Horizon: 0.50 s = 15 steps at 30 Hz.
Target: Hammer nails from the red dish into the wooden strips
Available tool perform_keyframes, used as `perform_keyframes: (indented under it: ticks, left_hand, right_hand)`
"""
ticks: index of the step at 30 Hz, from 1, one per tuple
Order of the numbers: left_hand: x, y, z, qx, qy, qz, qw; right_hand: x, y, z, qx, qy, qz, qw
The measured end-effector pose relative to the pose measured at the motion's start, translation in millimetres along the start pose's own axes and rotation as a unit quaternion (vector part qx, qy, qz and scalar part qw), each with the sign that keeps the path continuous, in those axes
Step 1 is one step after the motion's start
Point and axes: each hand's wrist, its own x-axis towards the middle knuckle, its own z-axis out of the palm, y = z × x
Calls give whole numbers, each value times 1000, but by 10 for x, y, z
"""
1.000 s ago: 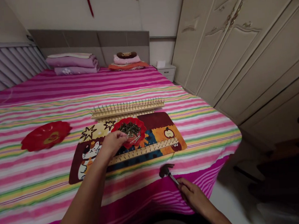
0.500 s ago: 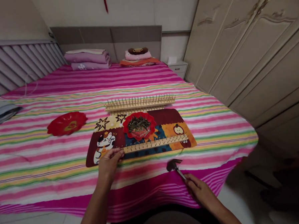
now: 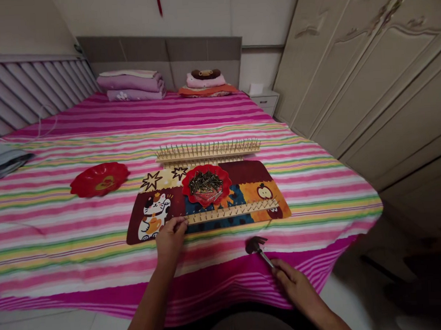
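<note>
My left hand is closed, thumb and fingers pinched at the left end of a narrow wooden strip. Its fingers cover that end, so a small nail between them could be hidden. A row of nails stands up along the strip, which lies across a patterned mat. Down by the bed's front edge, my right hand grips the handle of a claw hammer, its dark head apart from the strip. Behind the strip, a red scalloped dish holds a heap of loose nails.
Further back lie wooden strips studded with upright nails. A second red dish rests on the striped bedspread at left. Folded bedding is stacked by the headboard, and a wardrobe stands at right.
My left hand has shifted slightly right along the strip's end and covers a little more of it. The hammer in my right hand has barely moved.
</note>
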Motion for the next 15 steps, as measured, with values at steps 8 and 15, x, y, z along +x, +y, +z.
perform_keyframes:
  ticks: [8,15]
  left_hand:
    - [-49,-23,47,54,30,98,993]
    - [-87,-71,81,55,13,135,989]
  right_hand:
    - [-49,-955,172,-39,-90,-124,987]
    - [231,-1802,498,-115,-95,-290,945]
